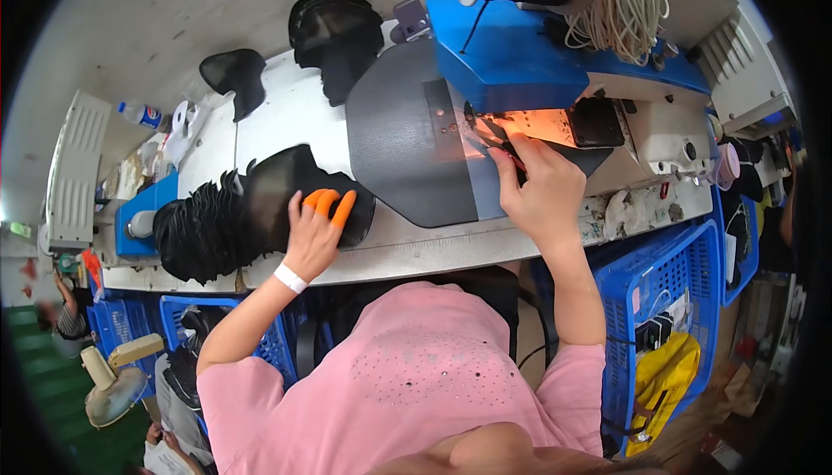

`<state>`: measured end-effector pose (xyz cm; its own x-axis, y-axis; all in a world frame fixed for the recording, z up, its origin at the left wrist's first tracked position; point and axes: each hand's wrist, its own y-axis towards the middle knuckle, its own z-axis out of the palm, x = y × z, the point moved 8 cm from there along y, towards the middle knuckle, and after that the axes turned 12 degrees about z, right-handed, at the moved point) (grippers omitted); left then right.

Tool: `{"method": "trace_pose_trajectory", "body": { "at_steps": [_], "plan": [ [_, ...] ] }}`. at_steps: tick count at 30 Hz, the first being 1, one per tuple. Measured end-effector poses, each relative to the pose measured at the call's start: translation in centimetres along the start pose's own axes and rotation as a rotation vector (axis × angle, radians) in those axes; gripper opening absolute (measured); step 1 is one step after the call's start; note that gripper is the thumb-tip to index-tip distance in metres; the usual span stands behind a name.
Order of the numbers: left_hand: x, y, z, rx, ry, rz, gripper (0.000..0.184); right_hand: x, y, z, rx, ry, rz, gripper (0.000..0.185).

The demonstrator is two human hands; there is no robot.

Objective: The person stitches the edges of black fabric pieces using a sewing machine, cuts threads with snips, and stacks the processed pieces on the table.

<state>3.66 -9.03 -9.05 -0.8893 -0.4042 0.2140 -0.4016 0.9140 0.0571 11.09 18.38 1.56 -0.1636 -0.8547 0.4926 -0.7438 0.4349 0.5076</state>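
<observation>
Left hand: your left hand (312, 245) lies on the near black piece (282, 189) of the fanned stack; its fingers (342, 208) are loosely spread and bent, tips down on the piece, three of them in orange covers; no grip closes round anything.
Right hand: your right hand (544, 185) is at the lit spot under the machine (511, 55); thumb and forefinger stand a little apart, tips near each other, with something dark and red-edged between them; you cannot tell from here whether they pinch it.
Work piece: a black sheet (591, 159) lies at the machine, partly beneath your right hand; the hand hides much of it.
Stack: the fanned stack (198, 225) sits left of your left hand, near the desk's front edge.
Mat: a broad dark mat (394, 141) covers the desk (290, 115) between your hands and runs toward the machine.
In the way: the blue machine head overhangs the lit spot; orange glare (542, 124) washes out detail there.
Behind: a tall pile (334, 37) and a smaller one (234, 72) lie on the desk's far side; a bottle (144, 115) lies far left.
Beside you: a blue basket (617, 323) with a yellow bag (666, 380) stands below the desk, to your right.
</observation>
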Motion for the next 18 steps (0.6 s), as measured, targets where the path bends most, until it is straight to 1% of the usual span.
{"method": "trace_pose_trajectory", "body": {
  "at_steps": [1, 2, 4, 7, 8, 9, 11, 14, 17, 18],
  "plan": [
    [0.1, -0.2, 2.1, 0.108, -0.061, -0.008, 0.061, 0.1, 0.0, -0.1, -0.009, 0.000, -0.005, 0.023],
    [0.1, -0.3, 3.9, 0.153, -0.152, -0.063, 0.075, 0.1, 0.0, -0.1, -0.019, -0.001, -0.010, 0.023],
    [-0.8, 0.4, 3.0, 0.134, -0.076, -0.040, 0.074, 0.1, 0.0, -0.1, -0.011, 0.010, -0.001, 0.023],
    [1.4, 4.7, 2.9, -0.029, -0.320, -0.123, 0.068, 0.1, -0.1, -0.2, -0.013, 0.005, -0.003, 0.022],
    [3.0, 6.9, 2.7, -0.029, -0.298, -0.200, 0.063, 0.2, 0.0, -0.2, -0.016, 0.004, -0.011, 0.022],
    [4.2, 8.2, 2.0, -0.213, -0.109, -0.181, 0.062, 0.2, 0.0, -0.1, -0.019, 0.002, -0.011, 0.022],
    [8.4, 11.6, 6.4, -0.233, -0.050, -0.283, 0.054, 0.2, -0.1, -0.1, -0.027, -0.004, -0.014, 0.021],
    [11.8, 15.6, 8.5, -0.087, -0.007, -0.422, 0.040, 0.4, 0.0, -0.2, -0.008, -0.003, -0.010, 0.020],
    [13.9, 16.5, 10.0, -0.261, -0.007, -0.438, 0.027, 0.3, 0.0, 0.0, 0.017, -0.018, 0.001, 0.020],
    [13.9, 16.4, 9.2, -0.290, -0.023, -0.434, 0.025, 0.2, 0.0, -0.1, 0.017, -0.023, 0.003, 0.020]
  ]
}}
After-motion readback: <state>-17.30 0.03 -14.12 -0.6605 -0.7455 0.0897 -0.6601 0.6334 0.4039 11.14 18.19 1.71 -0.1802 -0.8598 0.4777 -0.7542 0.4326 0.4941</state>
